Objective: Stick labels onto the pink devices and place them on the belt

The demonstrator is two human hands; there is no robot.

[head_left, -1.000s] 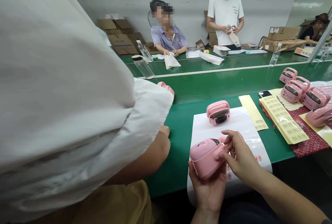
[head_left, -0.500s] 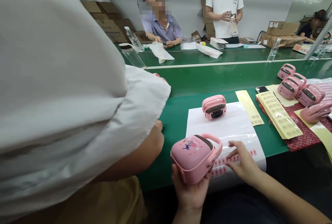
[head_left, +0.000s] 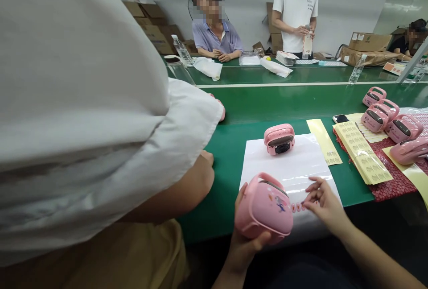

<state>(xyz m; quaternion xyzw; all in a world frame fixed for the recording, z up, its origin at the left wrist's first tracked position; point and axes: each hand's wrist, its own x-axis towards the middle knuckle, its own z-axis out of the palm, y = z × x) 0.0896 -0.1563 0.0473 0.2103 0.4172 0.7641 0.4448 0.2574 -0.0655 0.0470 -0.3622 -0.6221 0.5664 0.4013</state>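
Observation:
My left hand grips a pink portable speaker from below and the side; its printed front is turned toward my right hand and its carry handle is up. Thumb and forefinger of my right hand are pinched on a tiny piece, apparently a small sticker, largely hidden by the fingertips. Beneath them lies a white sheet with a row of small pink stickers, partly covered by the speaker and hand. A second pink speaker stands at the sheet's far end.
Yellow sticker sheets lie on red bubble wrap at right, near several pink speakers and a phone. A neighbour's white sleeve and arm fill the left. Co-workers are across the green table.
The speaker in my left hand has turned, its printed front swinging rightward. My right hand has shifted slightly right, its thumb and forefinger pinched together. The view has moved a little.

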